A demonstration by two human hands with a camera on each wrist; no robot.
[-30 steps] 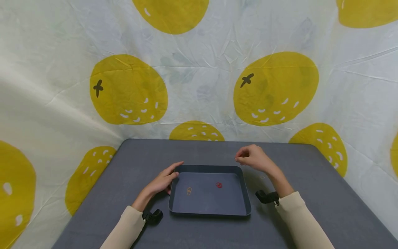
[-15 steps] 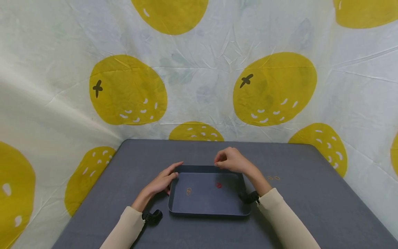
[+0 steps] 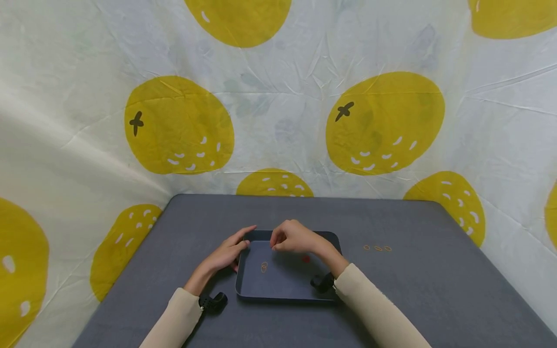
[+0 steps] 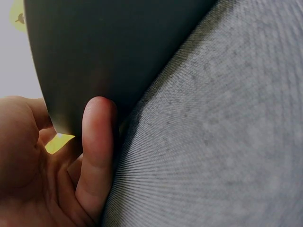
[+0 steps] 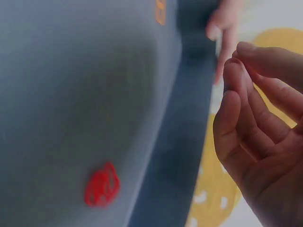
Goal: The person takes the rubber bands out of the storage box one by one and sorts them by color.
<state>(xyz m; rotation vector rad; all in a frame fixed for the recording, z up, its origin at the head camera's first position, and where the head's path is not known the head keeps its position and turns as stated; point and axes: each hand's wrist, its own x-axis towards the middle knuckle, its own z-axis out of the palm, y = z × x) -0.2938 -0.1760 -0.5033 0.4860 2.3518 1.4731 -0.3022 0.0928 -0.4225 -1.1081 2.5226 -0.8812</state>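
Got a fruit-print sheet (image 3: 278, 121) hanging past the far edge of a grey table (image 3: 435, 290), plus a dark tray (image 3: 283, 285) mid-table. Left hand (image 3: 228, 252): gripping the tray near its far-left corner, thumb over the left rim. Right hand (image 3: 296, 237): held over the tray's far edge, fingertips bunched; can't tell about anything pinched in there. Lastly, red bands (image 3: 306, 259) clumped in the tray, closer to its right edge, an orange pair (image 3: 264, 267) overlapping nearer the left edge, and an orange trio (image 3: 378, 248) in a row on the table, out past the tray's right edge.
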